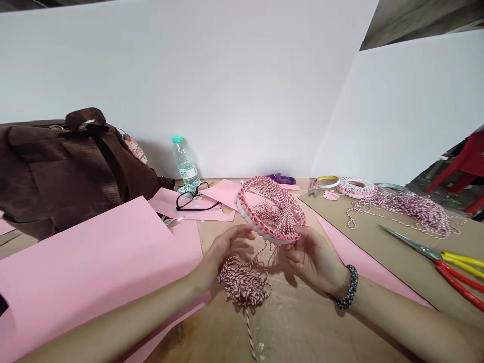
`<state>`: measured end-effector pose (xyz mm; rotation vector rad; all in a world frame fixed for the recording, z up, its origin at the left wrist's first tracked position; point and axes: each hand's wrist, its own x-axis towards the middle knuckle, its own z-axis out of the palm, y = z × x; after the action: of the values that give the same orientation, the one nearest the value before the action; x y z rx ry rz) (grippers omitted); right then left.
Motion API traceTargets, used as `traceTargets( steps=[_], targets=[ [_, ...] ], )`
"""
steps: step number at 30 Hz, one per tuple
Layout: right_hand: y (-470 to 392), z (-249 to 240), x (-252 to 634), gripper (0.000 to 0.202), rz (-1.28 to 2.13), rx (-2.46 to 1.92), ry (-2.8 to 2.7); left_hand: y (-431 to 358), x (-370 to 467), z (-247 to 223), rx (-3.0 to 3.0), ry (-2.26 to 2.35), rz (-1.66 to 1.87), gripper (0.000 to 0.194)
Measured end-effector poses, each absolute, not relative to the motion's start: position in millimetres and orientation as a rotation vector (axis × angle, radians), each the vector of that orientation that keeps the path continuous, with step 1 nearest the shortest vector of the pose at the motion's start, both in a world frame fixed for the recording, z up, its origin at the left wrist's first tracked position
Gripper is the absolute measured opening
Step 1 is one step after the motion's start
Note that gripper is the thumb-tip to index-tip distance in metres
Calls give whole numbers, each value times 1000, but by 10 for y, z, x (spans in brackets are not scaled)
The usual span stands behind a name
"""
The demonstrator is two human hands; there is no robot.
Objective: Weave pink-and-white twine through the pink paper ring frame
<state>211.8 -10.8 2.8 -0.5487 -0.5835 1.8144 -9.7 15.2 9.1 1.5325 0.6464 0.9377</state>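
Observation:
A round ring (260, 231) with a pink and white notched rim, strung across with red-and-white twine, is held tilted above the table. My right hand (312, 254) pinches its lower right edge. Below the ring's left side is my left hand (230, 244), its fingers apart and curved, near the rim with nothing visibly gripped. A tangled bundle of red-and-white twine (245, 282) lies beneath, beside my left hand, and a strand runs from it toward the front edge.
Pink sheets (113, 257), a brown bag (71, 176) and black glasses (196, 207) lie left. A water bottle (186, 164) stands behind. On brown board (381, 252) at right are scissors (431, 252), more twine (419, 209) and another wound ring (357, 189).

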Motion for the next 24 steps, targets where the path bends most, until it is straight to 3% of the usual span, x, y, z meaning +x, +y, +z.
traceTargets(
  steps=[8, 14, 24],
  targets=[
    [-186, 53, 2049, 24, 1667, -769, -855, 214, -17, 157, 1064, 720, 1060, 44],
    [-192, 35, 2059, 26, 1356, -882, -982, 215, 34, 216, 984, 861, 1041, 39],
    [-293, 109, 2005, 22, 1233, -988, -1044, 256, 28, 182, 760, 835, 1183, 18]
  ],
)
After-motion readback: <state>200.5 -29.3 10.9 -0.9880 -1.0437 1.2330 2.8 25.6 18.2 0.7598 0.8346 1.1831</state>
